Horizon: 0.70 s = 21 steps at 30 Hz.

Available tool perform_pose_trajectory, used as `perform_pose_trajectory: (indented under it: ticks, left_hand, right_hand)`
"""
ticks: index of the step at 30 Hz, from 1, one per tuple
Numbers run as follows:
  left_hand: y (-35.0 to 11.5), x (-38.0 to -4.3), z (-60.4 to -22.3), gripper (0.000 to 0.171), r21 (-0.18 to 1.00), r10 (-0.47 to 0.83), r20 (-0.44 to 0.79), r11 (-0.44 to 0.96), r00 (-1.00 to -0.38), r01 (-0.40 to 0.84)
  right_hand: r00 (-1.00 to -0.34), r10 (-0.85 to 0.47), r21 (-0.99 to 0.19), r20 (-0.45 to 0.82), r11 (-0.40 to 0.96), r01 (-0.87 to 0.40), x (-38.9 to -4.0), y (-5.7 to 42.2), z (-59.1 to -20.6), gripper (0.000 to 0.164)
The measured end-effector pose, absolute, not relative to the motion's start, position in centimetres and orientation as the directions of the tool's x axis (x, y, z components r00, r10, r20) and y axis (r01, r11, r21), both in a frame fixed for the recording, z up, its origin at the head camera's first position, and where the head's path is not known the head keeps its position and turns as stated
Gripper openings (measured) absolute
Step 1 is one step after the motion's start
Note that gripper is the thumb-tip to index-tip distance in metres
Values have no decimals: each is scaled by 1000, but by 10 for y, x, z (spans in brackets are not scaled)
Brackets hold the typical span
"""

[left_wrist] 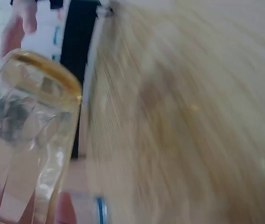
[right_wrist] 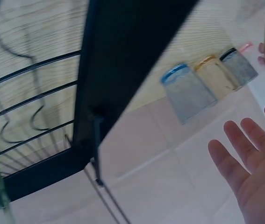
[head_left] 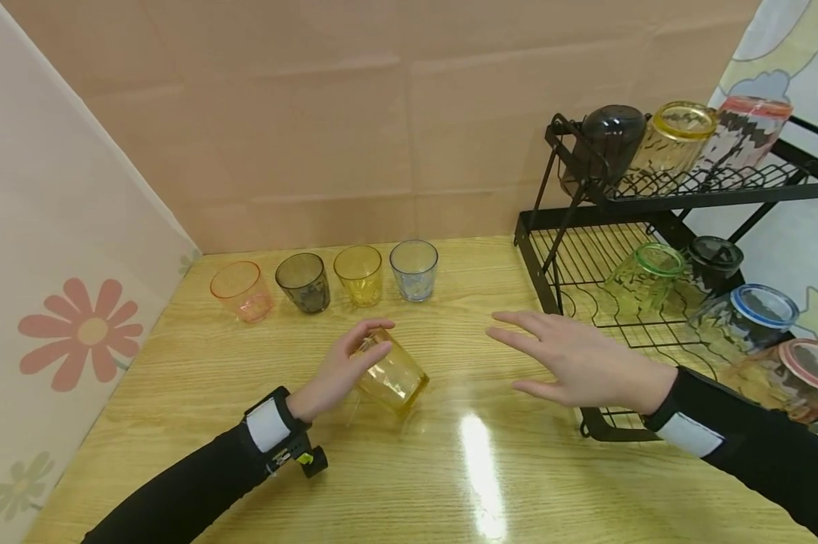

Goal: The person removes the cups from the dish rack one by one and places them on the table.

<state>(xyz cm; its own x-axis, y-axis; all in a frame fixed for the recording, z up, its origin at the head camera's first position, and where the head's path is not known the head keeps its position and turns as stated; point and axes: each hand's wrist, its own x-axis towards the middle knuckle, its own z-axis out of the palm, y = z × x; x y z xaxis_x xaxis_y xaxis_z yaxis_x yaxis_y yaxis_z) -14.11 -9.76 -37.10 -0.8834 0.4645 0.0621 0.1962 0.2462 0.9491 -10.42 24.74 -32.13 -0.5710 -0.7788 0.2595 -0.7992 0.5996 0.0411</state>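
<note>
My left hand [head_left: 337, 374] grips a clear amber glass [head_left: 397, 372] by one end, tilted over the front middle of the table. The left wrist view shows the glass [left_wrist: 25, 135] close up, with faceted sides and a darker amber edge. My right hand [head_left: 572, 355] is in the air beside the black rack, fingers spread and holding nothing. Behind the left hand, a row of glasses stands mouth up: pink [head_left: 242, 293], grey [head_left: 304, 284], yellow [head_left: 359, 276] and blue [head_left: 414, 270].
A two-tier black wire rack [head_left: 552, 291] stands at the right. Upturned glasses sit on its upper tier, among them a dark one [head_left: 602, 147]. Several more fill the lower tier, including a green one [head_left: 647, 276]. Papered walls border the wooden table [head_left: 382, 483] at the back and left.
</note>
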Motion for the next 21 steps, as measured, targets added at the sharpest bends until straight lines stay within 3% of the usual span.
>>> perform_pose_trajectory:
  ticks: [5, 12, 21]
  left_hand:
    - [-125, -146, -372, 46, 844, 447, 79, 447, -891, 298]
    - [-163, -150, -369, 53, 525, 397, 161, 741, -904, 419]
    - [-204, -158, -370, 55, 345, 324, 218, 857, -921, 383]
  right_hand:
    - [-613, -755, 39, 232, 637, -769, -104, 260, -322, 67]
    - [-632, -736, 56, 244, 661, -748, -106, 274, -322, 73]
    - [-669, -700, 65, 251, 701, -710, -113, 289, -322, 70]
